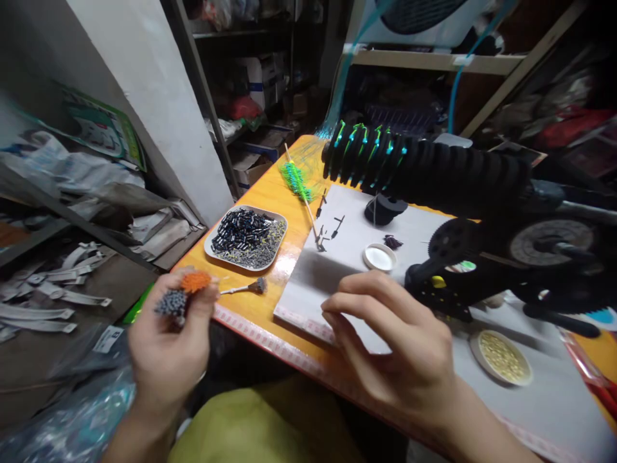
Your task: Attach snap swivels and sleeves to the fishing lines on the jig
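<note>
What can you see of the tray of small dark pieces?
The tray is shallow and pale, with rounded corners and a low rim. It lies flat on the table, holding glossy black pieces heaped beside smaller grey ones mixed with some yellow. Its material looks like plastic. Neither the left hand nor the right hand touches it.

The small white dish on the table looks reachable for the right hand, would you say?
Probably yes: the small white dish sits just beyond the right hand, and nothing visible stands between them.
</note>
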`<state>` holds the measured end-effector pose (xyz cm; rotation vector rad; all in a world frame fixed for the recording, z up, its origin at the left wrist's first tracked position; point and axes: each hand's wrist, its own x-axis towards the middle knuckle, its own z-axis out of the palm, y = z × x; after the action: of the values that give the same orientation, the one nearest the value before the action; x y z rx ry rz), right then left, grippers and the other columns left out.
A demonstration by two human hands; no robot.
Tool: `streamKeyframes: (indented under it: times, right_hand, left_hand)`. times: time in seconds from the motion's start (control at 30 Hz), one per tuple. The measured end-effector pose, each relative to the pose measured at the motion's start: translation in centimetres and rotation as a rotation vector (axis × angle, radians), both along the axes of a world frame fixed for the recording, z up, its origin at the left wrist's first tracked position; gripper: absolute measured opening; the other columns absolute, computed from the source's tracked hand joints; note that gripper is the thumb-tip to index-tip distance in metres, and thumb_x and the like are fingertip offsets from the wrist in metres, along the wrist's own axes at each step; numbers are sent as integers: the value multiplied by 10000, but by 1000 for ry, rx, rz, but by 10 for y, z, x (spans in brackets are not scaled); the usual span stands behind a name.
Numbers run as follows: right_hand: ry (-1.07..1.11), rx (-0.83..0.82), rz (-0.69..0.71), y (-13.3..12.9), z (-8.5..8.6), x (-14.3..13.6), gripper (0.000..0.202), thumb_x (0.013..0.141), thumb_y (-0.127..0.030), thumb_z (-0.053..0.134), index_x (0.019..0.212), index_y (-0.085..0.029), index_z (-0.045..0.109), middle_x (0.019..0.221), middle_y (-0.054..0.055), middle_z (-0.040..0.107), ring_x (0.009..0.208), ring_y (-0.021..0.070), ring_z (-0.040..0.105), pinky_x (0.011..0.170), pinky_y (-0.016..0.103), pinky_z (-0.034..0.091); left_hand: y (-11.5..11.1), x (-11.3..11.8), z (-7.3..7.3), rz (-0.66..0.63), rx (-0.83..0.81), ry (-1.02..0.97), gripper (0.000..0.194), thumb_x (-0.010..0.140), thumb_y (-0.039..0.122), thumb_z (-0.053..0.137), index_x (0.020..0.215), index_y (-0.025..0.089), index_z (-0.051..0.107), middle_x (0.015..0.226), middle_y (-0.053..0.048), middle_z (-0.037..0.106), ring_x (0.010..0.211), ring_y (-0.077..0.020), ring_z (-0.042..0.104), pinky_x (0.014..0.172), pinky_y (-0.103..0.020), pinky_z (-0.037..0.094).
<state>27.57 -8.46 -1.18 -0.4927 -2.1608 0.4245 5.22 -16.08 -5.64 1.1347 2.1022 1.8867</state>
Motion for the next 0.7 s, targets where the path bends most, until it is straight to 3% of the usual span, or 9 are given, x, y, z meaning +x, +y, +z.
streamKeyframes:
  times: [0.03, 0.1, 0.17, 0.23, 0.3, 0.4, 0.47, 0.57, 0.7]
  right_hand:
    - [30, -50, 21, 0, 1, 1, 194, 851, 43, 583, 946, -122, 621, 886, 64, 613, 801, 133, 580, 683, 258, 478]
    - [84, -159, 72, 0, 3, 2, 206, 850, 37, 585, 958, -137, 604, 861, 35, 613, 765, 111, 573, 673, 245, 476]
    - [113, -240, 88, 0, 4, 1, 171, 855, 6, 589, 927, -149, 593, 805, 9, 587, 706, 101, 541, 621, 245, 446]
    - [116, -293, 66, 1, 4, -1, 125, 871, -36, 594, 883, -160, 593, 764, -5, 561, 667, 100, 502, 586, 252, 410]
    - [103, -318, 39, 2, 4, -2, 93, 887, -77, 616, 861, -166, 623, 748, -6, 556, 658, 103, 487, 576, 255, 391]
    - [99, -316, 14, 3, 3, -3, 59, 888, -127, 670, 874, -176, 700, 715, -12, 535, 639, 104, 477, 550, 243, 378]
    - [114, -316, -9, 3, 1, -3, 60, 880, -148, 696, 875, -190, 739, 678, -24, 502, 613, 102, 463, 525, 233, 368]
    - [163, -330, -30, 3, -1, -5, 61, 860, -157, 730, 861, -201, 774, 645, -35, 488, 580, 95, 453, 506, 219, 375]
    - [232, -398, -15, 3, -5, -10, 69, 846, -160, 745, 870, -199, 797, 699, -3, 581, 633, 112, 545, 542, 219, 453]
  left_hand:
    - [2, -14, 0, 19, -68, 119, 195, 800, 371, 744, 893, 220, 664, 832, -6, 669, 671, -177, 603, 635, -294, 505]
    - [6, -38, -1, -155, -317, 341, 171, 838, 387, 659, 887, 226, 687, 817, -17, 704, 697, -213, 631, 696, -331, 506]
    - [10, -53, -3, -277, -429, 479, 175, 851, 368, 613, 899, 226, 703, 910, -52, 735, 831, -262, 669, 784, -362, 498]
    - [12, -55, -3, -312, -415, 509, 207, 862, 359, 617, 991, 222, 703, 1050, -83, 720, 972, -284, 657, 859, -368, 476]
    - [13, -46, -2, -267, -332, 457, 256, 864, 361, 658, 1078, 222, 671, 1122, -82, 665, 904, -238, 637, 796, -329, 478]
    - [15, -26, 3, -225, -237, 336, 272, 824, 348, 737, 1042, 225, 631, 1070, -38, 585, 621, -130, 504, 563, -263, 419]
    - [17, -13, 7, -278, -222, 229, 265, 817, 338, 750, 1008, 225, 607, 989, -14, 562, 575, -111, 448, 525, -248, 392]
    - [17, 9, 10, -482, -159, -112, 193, 905, 365, 657, 1010, 222, 581, 905, -11, 546, 621, -120, 471, 572, -249, 417]
    - [11, 45, 8, -863, -17, -702, 213, 1015, 391, 472, 940, 214, 562, 881, -2, 491, 619, -90, 415, 586, -240, 398]
